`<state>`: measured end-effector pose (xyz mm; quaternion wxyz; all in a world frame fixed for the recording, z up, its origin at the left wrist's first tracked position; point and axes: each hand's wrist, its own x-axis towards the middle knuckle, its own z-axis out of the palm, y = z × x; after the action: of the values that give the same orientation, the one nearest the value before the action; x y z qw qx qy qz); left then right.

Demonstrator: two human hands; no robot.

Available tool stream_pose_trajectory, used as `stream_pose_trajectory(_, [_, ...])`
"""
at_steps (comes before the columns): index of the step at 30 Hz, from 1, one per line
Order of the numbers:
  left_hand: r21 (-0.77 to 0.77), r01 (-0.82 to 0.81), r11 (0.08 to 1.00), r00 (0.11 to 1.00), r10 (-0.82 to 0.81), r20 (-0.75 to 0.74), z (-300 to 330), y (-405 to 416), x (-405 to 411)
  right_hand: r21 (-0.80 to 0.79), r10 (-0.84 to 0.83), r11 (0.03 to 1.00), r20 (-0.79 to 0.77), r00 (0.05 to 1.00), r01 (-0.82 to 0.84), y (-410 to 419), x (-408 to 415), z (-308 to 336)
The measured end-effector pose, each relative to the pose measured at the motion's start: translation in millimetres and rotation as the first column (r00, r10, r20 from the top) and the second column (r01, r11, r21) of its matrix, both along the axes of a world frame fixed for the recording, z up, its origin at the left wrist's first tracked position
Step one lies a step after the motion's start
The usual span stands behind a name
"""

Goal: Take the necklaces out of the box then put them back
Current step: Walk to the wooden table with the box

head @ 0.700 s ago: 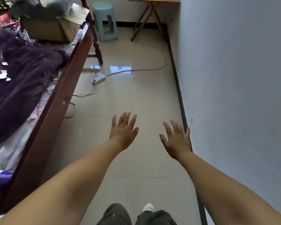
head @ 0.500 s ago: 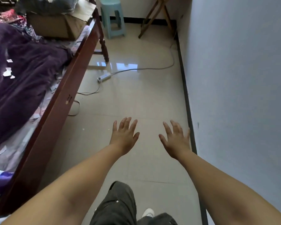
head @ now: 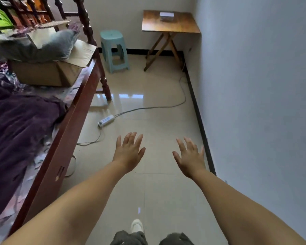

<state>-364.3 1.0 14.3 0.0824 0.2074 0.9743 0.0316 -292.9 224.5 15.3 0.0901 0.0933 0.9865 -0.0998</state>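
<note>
Both arms are stretched out in front of the person, palms down over the tiled floor [head: 148,89], and neither holds anything: the left hand [head: 129,152] is flat with its fingers spread wide, and the right hand [head: 190,157] is the same, splayed and empty. What they are after looks to be the small pale box [head: 166,16] sitting on the wooden folding bench [head: 169,23] in the far corner of the room, against the wall on the right. It lies straight ahead of the hands and well apart from them, with a stretch of open floor between, a white power strip [head: 106,120] and its cable lying across part of that stretch. The box's long side runs across the view, left to right. The right hand is on the box's side of the room and seems the nearer of the two, though only slightly. No necklaces can be seen from here. I'd judge the job not yet begun: the person has to walk up to the bench first.
</note>
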Motion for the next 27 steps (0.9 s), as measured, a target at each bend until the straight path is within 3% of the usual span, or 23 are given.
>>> stream_pose_trajectory(12, [0.063, 0.007, 0.998, 1.000, -0.008, 0.017, -5, 86, -265, -0.037, -0.089, 0.995, -0.015, 0.996, 0.089, 84, -251, -18])
stream_pose_trajectory(27, [0.005, -0.081, 0.997, 0.997, 0.081, 0.012, 0, 171, -610, -0.004, 0.005, 1.000, 0.011, 1.000, -0.005, 180, -628, -14])
